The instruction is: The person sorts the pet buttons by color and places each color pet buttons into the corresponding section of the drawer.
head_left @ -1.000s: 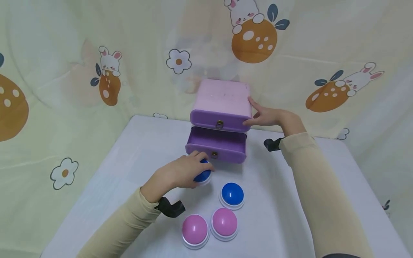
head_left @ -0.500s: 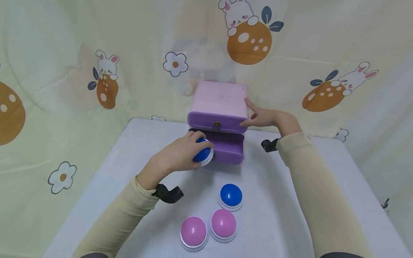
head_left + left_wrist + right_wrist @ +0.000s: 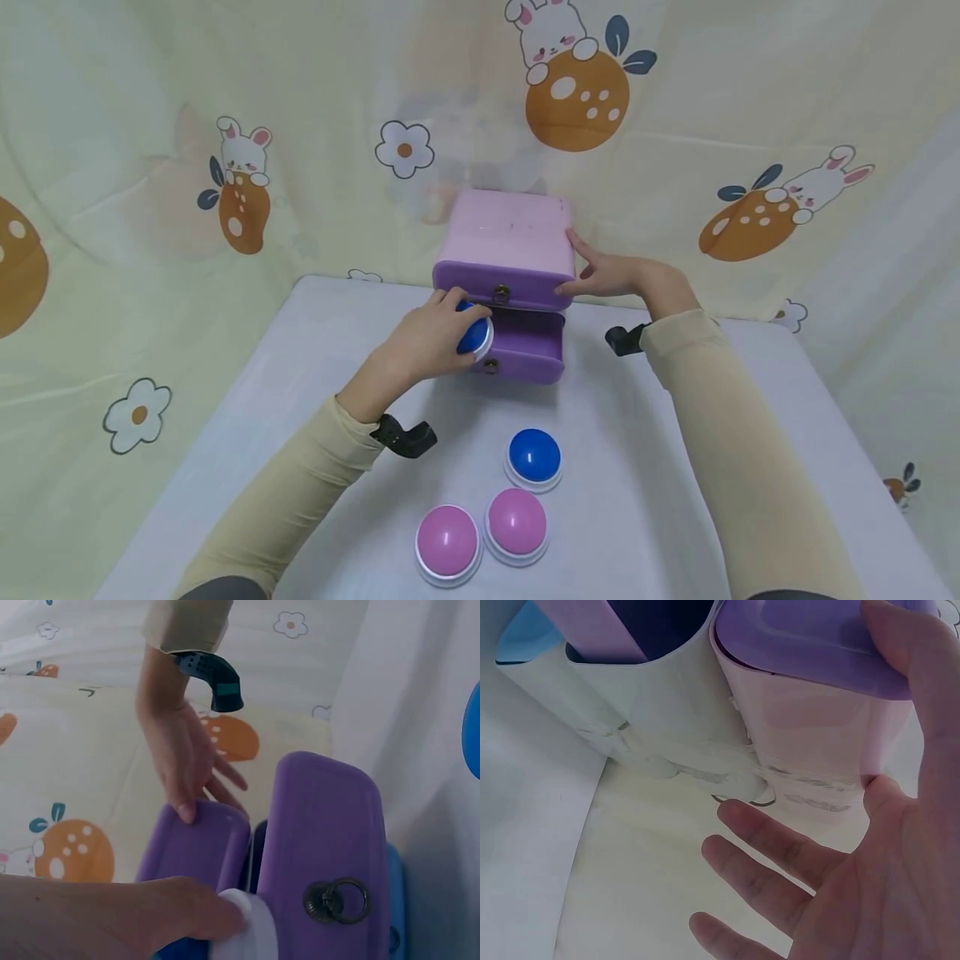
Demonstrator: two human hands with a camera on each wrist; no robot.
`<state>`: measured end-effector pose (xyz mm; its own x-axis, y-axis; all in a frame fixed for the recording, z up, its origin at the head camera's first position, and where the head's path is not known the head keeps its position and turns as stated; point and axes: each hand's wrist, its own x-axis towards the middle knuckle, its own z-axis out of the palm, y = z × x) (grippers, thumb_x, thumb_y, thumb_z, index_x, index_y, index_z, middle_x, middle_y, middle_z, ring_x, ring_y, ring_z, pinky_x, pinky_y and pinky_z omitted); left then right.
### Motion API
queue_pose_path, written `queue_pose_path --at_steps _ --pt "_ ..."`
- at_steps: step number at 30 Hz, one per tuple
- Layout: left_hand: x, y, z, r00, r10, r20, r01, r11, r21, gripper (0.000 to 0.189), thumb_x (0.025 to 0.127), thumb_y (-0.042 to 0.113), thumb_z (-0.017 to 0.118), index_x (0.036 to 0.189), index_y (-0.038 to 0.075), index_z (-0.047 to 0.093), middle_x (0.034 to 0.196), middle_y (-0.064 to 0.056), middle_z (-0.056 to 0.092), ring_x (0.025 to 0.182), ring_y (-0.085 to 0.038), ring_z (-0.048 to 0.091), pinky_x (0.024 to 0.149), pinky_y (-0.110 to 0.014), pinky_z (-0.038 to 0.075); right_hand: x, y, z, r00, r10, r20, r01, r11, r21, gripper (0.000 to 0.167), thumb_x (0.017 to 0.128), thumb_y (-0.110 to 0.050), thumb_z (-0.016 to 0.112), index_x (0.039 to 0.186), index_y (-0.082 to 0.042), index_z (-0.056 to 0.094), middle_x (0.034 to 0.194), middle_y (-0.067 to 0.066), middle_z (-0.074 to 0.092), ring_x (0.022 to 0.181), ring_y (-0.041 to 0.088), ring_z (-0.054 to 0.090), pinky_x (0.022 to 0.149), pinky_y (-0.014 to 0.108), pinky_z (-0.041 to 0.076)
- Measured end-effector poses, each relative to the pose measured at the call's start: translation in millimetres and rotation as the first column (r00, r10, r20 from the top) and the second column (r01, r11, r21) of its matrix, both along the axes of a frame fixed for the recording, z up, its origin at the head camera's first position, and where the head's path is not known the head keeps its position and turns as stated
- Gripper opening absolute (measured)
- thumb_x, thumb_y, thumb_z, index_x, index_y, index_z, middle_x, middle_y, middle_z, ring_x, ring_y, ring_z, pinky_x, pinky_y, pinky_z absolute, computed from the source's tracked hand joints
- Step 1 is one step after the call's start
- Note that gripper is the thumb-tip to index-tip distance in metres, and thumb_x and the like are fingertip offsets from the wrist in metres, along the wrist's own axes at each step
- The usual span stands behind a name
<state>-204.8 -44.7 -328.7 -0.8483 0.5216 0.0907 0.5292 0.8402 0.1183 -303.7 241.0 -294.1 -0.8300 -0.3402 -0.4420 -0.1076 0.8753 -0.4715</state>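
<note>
My left hand (image 3: 429, 337) grips a blue dome-shaped push button (image 3: 474, 337) by its white base, tilted on its side. It is over the left part of the pulled-out purple drawer (image 3: 527, 358), in the middle of a small pink drawer cabinet (image 3: 510, 229). In the left wrist view the white base (image 3: 253, 930) is right beside the drawer's front with its ring pull (image 3: 346, 900). My right hand (image 3: 615, 273) touches the cabinet's right side, thumb on the closed top purple drawer (image 3: 810, 641), other fingers spread free.
On the white table (image 3: 630, 500) stand another blue button (image 3: 534, 456) and two pink buttons (image 3: 447, 542), nearer the front. A light blue drawer (image 3: 396, 892) lies below the purple one. A bunny-patterned curtain (image 3: 322, 167) hangs close behind the cabinet.
My left hand has carried the blue button up from the table, forward to the open drawer, tilting it. The right hand stays on the cabinet. The view has shifted slightly.
</note>
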Motion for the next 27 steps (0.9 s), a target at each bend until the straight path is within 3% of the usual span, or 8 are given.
queue_pose_path --at_steps 8,14,27 --pt "-7.3 3.6 -2.9 0.989 0.15 -0.008 -0.149 0.987 0.057 0.061 0.083 0.041 0.068 0.137 0.021 0.049 0.132 -0.015 0.047 0.117 -0.032 0.048 0.083 -0.051 0.055 1.8 -0.5 0.0 1.0 -0.002 -0.005 0.002 1.0 0.002 0.11 0.082 -0.061 0.06 0.143 -0.04 -0.029 0.142 0.025 0.038 0.131 0.04 0.039 0.107 0.067 0.023" --pt "-12.3 9.3 -6.5 0.974 0.226 0.008 -0.226 0.971 0.077 0.06 0.084 0.043 0.065 0.137 0.02 0.049 0.133 -0.016 0.049 0.116 -0.033 0.051 0.083 -0.051 0.054 1.9 -0.5 0.3 1.0 0.006 -0.009 -0.006 1.0 0.006 0.11 0.083 -0.06 0.06 0.143 -0.038 -0.03 0.141 0.026 0.039 0.13 0.04 0.039 0.108 0.066 0.023" --pt "-19.1 20.7 -15.9 0.962 0.272 -0.012 -0.269 0.955 0.126 0.054 0.084 0.046 0.064 0.127 0.014 0.056 0.119 -0.016 0.057 0.099 -0.031 0.058 0.082 -0.048 0.055 2.2 -0.7 0.4 1.0 -0.002 -0.002 0.002 1.0 0.005 0.109 0.083 -0.061 0.059 0.142 -0.04 -0.03 0.143 0.025 0.037 0.132 0.041 0.037 0.107 0.067 0.022"
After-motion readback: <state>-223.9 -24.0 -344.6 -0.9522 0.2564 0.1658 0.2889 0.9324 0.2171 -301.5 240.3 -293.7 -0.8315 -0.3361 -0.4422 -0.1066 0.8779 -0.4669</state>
